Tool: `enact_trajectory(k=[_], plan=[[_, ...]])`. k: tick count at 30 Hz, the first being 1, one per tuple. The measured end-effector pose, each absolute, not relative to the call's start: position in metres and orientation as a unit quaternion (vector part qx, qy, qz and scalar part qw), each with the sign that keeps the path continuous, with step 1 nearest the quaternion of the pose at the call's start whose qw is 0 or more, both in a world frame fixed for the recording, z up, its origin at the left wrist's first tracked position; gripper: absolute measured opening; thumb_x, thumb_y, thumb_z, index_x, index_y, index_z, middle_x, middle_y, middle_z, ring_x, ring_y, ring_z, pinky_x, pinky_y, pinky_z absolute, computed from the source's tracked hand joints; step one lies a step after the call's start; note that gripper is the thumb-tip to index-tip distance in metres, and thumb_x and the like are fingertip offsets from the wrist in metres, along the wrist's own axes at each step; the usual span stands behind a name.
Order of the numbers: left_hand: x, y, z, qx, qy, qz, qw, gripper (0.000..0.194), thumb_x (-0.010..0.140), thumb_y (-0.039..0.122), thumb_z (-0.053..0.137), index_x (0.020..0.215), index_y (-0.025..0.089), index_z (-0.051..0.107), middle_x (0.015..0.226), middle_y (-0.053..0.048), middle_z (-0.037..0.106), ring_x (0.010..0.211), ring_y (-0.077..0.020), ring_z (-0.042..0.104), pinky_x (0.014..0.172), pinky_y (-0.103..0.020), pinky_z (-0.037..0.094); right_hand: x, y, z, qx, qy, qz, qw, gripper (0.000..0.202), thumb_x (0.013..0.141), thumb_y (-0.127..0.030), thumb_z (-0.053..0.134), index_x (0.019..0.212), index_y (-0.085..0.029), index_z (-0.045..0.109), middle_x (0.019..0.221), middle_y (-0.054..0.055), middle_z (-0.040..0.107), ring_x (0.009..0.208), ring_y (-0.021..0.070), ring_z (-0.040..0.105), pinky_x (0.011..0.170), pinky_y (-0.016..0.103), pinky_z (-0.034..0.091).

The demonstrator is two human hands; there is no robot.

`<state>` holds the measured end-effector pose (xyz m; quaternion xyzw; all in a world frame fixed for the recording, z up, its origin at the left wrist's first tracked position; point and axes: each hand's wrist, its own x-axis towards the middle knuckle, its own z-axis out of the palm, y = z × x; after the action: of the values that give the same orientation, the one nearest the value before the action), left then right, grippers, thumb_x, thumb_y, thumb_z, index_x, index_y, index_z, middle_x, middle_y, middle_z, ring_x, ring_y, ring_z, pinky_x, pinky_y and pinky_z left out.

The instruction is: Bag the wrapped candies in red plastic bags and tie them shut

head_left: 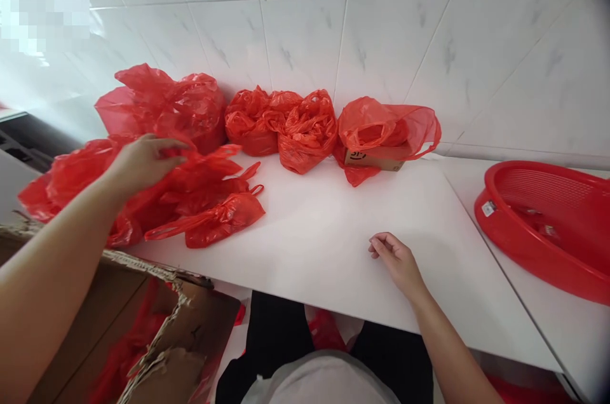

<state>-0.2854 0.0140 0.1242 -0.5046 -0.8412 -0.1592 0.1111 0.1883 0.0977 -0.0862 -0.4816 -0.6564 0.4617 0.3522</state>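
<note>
A heap of crumpled red plastic bags [190, 201] lies on the left part of the white table. My left hand [145, 162] reaches over this heap, its fingers bent and closed on the thin film of a red plastic bag; its fingertips are partly hidden. At the heap's right end lies a smaller red bag [229, 216] with loop handles. My right hand [393, 255] rests near the table's front edge, fingers curled together, with nothing seen in them.
Along the tiled wall stand several filled red bags [307, 137] and a small cardboard box [381, 161] partly inside another bag. On the right is a red plastic basket [517, 245] with small items inside. A torn cardboard carton [190, 315] holding red plastic stands below left.
</note>
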Motion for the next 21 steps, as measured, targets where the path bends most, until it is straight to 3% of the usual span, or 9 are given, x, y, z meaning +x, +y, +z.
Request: enact_trajectory(k=[4, 8, 13, 16, 21], plan=[[-0.254, 0.020, 0.111, -0.534, -0.818, -0.209, 0.039, 0.041, 0.084, 0.042, 0.051, 0.115, 0.021, 0.068, 0.087, 0.008, 0.060, 0.078, -0.0085, 0.061, 0.088, -0.033, 0.048, 0.188, 0.099, -0.087, -0.461, -0.666, 0.476, 0.342, 0.035, 0.087, -0.056, 0.054, 0.086, -0.021, 0.060, 0.079, 0.003, 0.064, 0.072, 0.0175, 0.062, 0.075, 0.033, 0.050], [-0.223, 0.020, 0.107, -0.588, -0.768, -0.255, -0.003, 0.039, 0.082, 0.045, 0.056, 0.110, 0.022, 0.070, 0.104, 0.003, 0.066, 0.088, -0.0158, 0.063, 0.091, -0.036, 0.047, 0.190, 0.123, -0.063, -0.441, -0.688, 0.469, 0.335, 0.034, 0.089, -0.051, 0.051, 0.089, -0.019, 0.062, 0.082, 0.004, 0.066, 0.073, 0.0175, 0.063, 0.074, 0.032, 0.050], [-0.171, 0.022, 0.098, -0.684, -0.684, -0.241, -0.083, 0.037, 0.084, 0.052, 0.054, 0.108, 0.029, 0.070, 0.117, -0.002, 0.067, 0.105, -0.0240, 0.061, 0.091, -0.034, 0.047, 0.181, 0.205, 0.009, -0.461, -0.745, 0.218, 0.431, 0.033, 0.096, -0.038, 0.039, 0.107, -0.018, 0.063, 0.102, 0.008, 0.069, 0.096, 0.0192, 0.063, 0.090, 0.033, 0.047], [-0.135, 0.014, 0.093, -0.724, -0.644, -0.201, -0.144, 0.034, 0.085, 0.051, 0.054, 0.109, 0.032, 0.070, 0.113, -0.003, 0.068, 0.099, -0.0249, 0.064, 0.084, -0.033, 0.050, 0.167, 0.264, 0.043, -0.520, -0.778, 0.102, 0.337, 0.034, 0.096, -0.023, 0.035, 0.115, -0.014, 0.062, 0.122, 0.013, 0.063, 0.113, 0.0213, 0.057, 0.097, 0.034, 0.041], [-0.089, -0.019, 0.092, -0.760, -0.575, -0.099, -0.287, 0.033, 0.086, 0.045, 0.056, 0.117, 0.037, 0.066, 0.117, -0.001, 0.068, 0.105, -0.0230, 0.064, 0.089, -0.030, 0.048, 0.142, 0.326, 0.054, -0.531, -0.801, 0.089, 0.260, 0.022, 0.090, -0.022, 0.054, 0.105, -0.015, 0.068, 0.121, 0.014, 0.063, 0.114, 0.0259, 0.055, 0.097, 0.038, 0.041]])
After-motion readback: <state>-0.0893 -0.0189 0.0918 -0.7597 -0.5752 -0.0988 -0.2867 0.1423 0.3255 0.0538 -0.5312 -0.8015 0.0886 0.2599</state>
